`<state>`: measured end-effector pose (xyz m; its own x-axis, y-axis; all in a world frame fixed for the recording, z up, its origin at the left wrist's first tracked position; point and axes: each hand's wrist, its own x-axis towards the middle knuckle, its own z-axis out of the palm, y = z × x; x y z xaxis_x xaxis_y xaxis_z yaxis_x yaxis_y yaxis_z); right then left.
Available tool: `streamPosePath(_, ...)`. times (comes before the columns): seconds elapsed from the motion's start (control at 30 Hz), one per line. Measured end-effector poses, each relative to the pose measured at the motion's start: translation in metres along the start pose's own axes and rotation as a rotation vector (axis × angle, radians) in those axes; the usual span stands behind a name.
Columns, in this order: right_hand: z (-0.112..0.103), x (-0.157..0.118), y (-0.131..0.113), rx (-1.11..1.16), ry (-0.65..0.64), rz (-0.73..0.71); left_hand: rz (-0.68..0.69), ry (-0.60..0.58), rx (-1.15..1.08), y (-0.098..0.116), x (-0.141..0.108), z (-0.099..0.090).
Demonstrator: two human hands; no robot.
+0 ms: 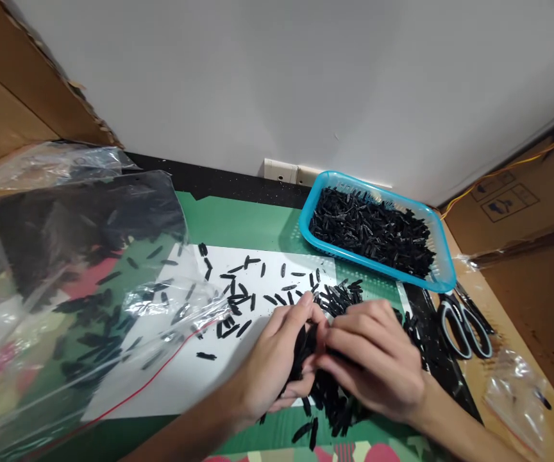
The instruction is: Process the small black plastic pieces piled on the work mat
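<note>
Small black strips [327, 391] lie heaped beneath my two hands, and more are scattered over a white sheet [171, 385]. My left hand [281, 353] is curled around a bunch of these strips, its thumb on top. Against its fingertips, my right hand [373, 359] is closed with its fingers pinched at the bunch; what exactly sits in that pinch is hidden. Behind the hands stands a blue plastic basket [377, 264] filled with many similar strips. To the left, a clear zip bag [84, 256] with a red seal line holds or covers more strips.
Scissors [464, 327] with black and grey handles lie at the right beside a small clear bag [517, 398]. Cardboard boxes [522, 199] flank the table. A pale wall [258, 83] with a socket strip [281, 171] rises behind.
</note>
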<state>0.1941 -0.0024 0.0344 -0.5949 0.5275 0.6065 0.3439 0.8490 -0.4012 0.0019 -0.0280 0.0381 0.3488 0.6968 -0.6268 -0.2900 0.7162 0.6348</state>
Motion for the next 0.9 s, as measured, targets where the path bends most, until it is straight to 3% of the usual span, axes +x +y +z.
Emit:
streamPosePath(0.13, 0.008, -0.002, -0.012, 0.130, -0.083, 0.051, 0.022, 0.087, 0.027, -0.005, 0.000, 0.006)
streamPosePath(0.33, -0.001, 0.003, -0.011, 0.293, -0.287, 0.187, 0.077, 0.123, 0.011, -0.008, 0.005, 0.007)
streamPosePath(0.57, 0.000, 0.001, -0.012, 0.405, -0.311, 0.231, 0.284, 0.205, 0.152, -0.013, 0.004, 0.006)
streamPosePath(0.67, 0.000, 0.001, -0.011, 0.463, -0.292, 0.270, 0.228, 0.188, 0.141, -0.012, 0.002, 0.007)
streamPosePath(0.8, -0.001, 0.003, -0.010, 0.502, -0.238, 0.327, 0.067, 0.071, 0.069, -0.010, 0.000, 0.007)
streamPosePath(0.9, -0.001, 0.005, -0.010, 0.483, -0.247, 0.348, 0.058, 0.024, 0.041, -0.010, 0.001, 0.006)
